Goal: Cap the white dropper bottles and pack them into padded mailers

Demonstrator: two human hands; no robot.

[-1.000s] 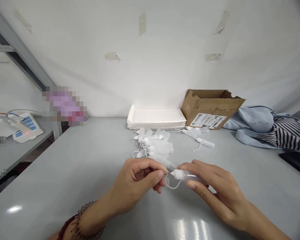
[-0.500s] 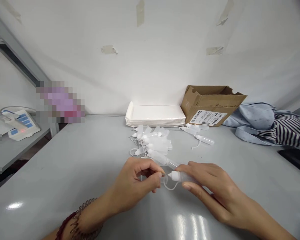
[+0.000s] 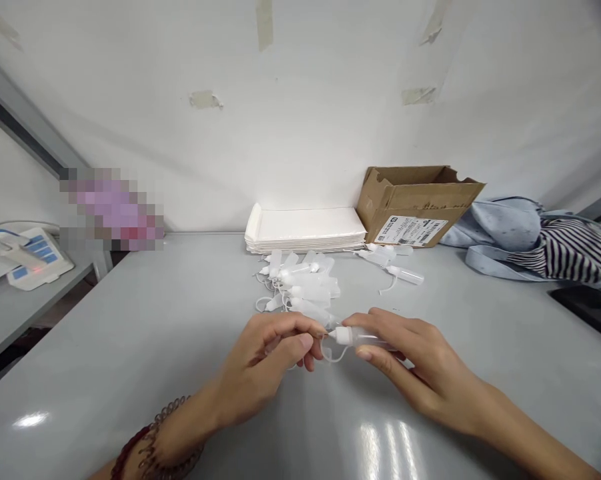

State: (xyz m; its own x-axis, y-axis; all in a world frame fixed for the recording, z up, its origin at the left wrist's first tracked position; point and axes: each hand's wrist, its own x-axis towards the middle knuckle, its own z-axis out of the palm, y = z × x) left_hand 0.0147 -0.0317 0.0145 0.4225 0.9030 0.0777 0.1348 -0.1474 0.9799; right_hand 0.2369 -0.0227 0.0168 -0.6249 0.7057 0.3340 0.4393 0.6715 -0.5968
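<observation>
In my right hand point(image 3: 420, 363) is a translucent needle-tip squeeze bottle point(image 3: 367, 338), lying nearly level with its white nozzle cap point(image 3: 341, 335) pointing left. A thin white strap point(image 3: 336, 359) loops below the cap. My left hand point(image 3: 273, 363) is closed at the nozzle tip, index fingertip against or very near it. Its thumb lies a little back, and the other fingers curl under. Whatever those fingers hold is hidden. Just beyond the hands lies a pile of similar bottles point(image 3: 313, 293) with straps.
White padded envelopes point(image 3: 305, 227) are stacked against the wall, beside an open cardboard box point(image 3: 420, 207). A few more bottles point(image 3: 405, 275) lie before the box. Right are a blue striped cloth bag point(image 3: 520, 240) and a black phone-like object point(image 3: 590, 310). A white-and-blue device point(image 3: 40, 257) sits left.
The pinch of my left hand at the nozzle has loosened, with the thumb drawn back from the index fingertip. My right hand still holds the bottle. The whole view has shifted slightly.
</observation>
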